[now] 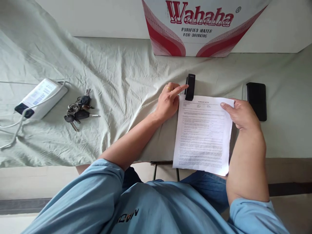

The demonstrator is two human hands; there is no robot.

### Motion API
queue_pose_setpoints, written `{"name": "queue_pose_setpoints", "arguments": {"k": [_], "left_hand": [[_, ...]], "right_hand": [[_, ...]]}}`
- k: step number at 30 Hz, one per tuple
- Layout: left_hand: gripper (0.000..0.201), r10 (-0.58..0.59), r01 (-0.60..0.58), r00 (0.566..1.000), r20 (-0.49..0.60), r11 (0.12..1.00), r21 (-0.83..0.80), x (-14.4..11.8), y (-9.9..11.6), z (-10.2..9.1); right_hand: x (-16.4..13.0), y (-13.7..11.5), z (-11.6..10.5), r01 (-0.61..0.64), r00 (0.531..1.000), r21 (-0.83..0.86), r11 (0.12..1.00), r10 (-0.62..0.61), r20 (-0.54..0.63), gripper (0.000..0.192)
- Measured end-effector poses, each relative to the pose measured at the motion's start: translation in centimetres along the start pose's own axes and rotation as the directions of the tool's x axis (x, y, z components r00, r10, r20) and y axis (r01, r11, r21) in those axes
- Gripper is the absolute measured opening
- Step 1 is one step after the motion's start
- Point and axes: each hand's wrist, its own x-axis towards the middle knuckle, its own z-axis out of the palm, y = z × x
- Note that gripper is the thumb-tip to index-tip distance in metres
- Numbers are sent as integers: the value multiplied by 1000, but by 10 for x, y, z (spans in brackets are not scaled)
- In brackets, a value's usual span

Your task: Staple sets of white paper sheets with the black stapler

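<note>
Cloth, pale green and creased, covers the desk, and at its far left lies a white device with a cord running off it. Just right of that sits a bunch of keys. Near the middle, the left hand rests on the cloth with a ring on one finger, its fingers loosely curled and holding nothing, the forefinger stretched out to touch the black stapler. The stapler lies at the top left corner of the sheet of printed paper, whose lower edge hangs over the desk front. The right hand grips the paper's upper right edge with its fingers. A black phone lies just beyond that hand, and a water carton stands at the back
</note>
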Motion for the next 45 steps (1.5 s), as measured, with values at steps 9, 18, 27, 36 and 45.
{"name": "queue_pose_setpoints", "arguments": {"k": [9,18,27,36,45], "left_hand": [[72,125,-127,991,51,991,42,5,-15,12],[63,58,-36,996,69,958,-283,14,-15,5],[75,-273,364,931,241,676,-641,16,16,-16],[77,-172,352,925,338,720,-597,21,7,-22],[78,-291,369,924,248,509,-777,20,10,-13]], "right_hand": [[-7,-9,3,-101,994,167,981,107,-28,49],[-29,-40,-19,-171,953,-18,985,170,250,55],[-27,-44,-5,-48,998,248,968,55,-21,46],[-10,-34,8,30,975,331,943,46,-218,53],[0,-29,10,72,952,392,917,54,-302,62]]}}
